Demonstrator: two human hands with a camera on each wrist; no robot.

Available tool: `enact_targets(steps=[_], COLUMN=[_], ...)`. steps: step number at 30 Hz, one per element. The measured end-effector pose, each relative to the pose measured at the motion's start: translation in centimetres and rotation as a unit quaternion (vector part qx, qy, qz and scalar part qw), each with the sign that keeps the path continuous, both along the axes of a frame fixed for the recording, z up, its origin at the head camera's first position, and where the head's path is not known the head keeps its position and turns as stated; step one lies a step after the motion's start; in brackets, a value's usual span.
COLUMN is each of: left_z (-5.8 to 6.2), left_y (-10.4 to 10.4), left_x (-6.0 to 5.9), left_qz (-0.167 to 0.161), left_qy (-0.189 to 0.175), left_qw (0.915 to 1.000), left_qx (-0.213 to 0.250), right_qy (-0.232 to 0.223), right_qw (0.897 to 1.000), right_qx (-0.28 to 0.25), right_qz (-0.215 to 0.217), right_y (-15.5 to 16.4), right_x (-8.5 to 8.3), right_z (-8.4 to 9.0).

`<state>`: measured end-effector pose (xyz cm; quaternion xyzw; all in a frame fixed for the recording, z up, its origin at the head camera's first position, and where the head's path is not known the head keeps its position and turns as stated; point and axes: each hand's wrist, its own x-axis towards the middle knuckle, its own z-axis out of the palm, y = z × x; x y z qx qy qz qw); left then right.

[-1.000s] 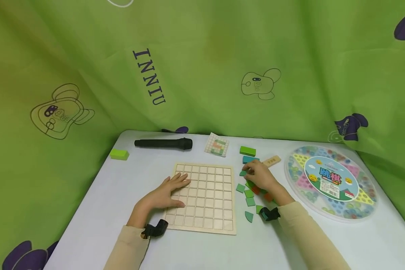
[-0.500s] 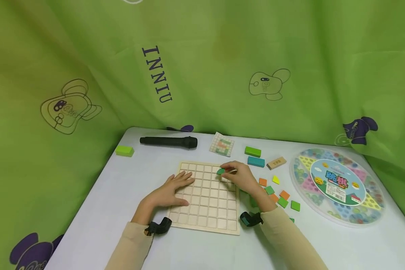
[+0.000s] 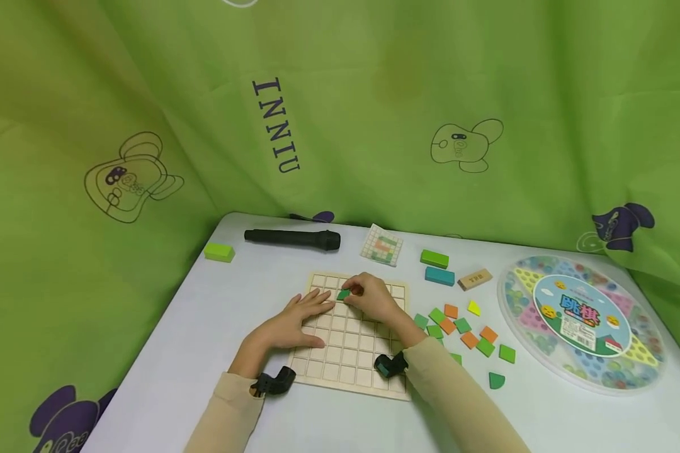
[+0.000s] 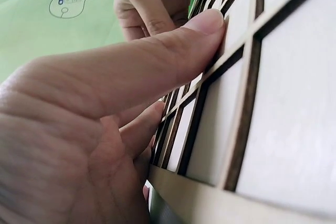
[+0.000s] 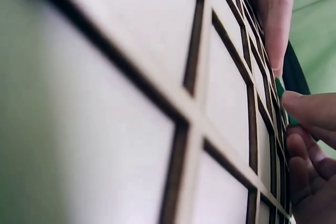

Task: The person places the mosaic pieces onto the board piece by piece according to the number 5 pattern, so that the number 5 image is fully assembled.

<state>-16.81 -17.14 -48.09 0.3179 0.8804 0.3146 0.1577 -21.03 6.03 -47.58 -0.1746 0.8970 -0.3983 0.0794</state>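
A square wooden grid board lies on the white table. My left hand rests on its left side, fingers spread, thumb on the cells; the left wrist view shows the thumb pressing near a divider. My right hand pinches a small green tile with a curved edge over the board's far rows, close to the left fingertips. In the right wrist view the green tile shows between thumb and finger, right at the grid. Part of the board is hidden under my right forearm.
Loose green, orange and yellow tiles lie right of the board. Behind them are green, teal and wooden blocks. A pattern card and black microphone lie at the back. A round Chinese checkers box sits at right.
My right hand has picked up the green tile from the pile and carried it left over the board's far rows. The left hand stays on the board. The head view has shifted slightly.
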Motion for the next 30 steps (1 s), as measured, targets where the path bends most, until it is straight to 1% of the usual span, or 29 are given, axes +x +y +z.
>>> enact_targets(steps=[5, 11, 15, 19, 24, 30], left_z=[0.5, 0.6, 0.3, 0.1, 0.0, 0.1], left_y=[0.2, 0.3, 0.0, -0.1, 0.0, 0.2], left_x=[0.0, -0.1, 0.2, 0.3, 0.3, 0.2], left_qz=[-0.005, -0.006, 0.001, 0.007, 0.009, -0.001], left_qy=[0.002, 0.005, 0.004, 0.003, 0.006, 0.013], left_qw=[1.0000, 1.0000, 1.0000, 1.0000, 0.9999, 0.9998], left_qx=[0.003, 0.003, -0.001, 0.002, 0.010, 0.018], right_qy=[0.012, 0.028, 0.015, -0.004, 0.002, 0.024], right_qw=[1.000, 0.999, 1.000, 0.999, 0.998, 0.994], right_qx=[0.010, 0.006, -0.009, -0.032, -0.065, -0.102], right_qz=[0.013, 0.016, 0.023, 0.022, -0.006, -0.037], right_y=[0.3, 0.5, 0.4, 0.9, 2.8, 6.9], right_x=[0.0, 0.1, 0.3, 0.6, 1.7, 4.0], right_z=[0.0, -0.1, 0.0, 0.5, 1.2, 2.0])
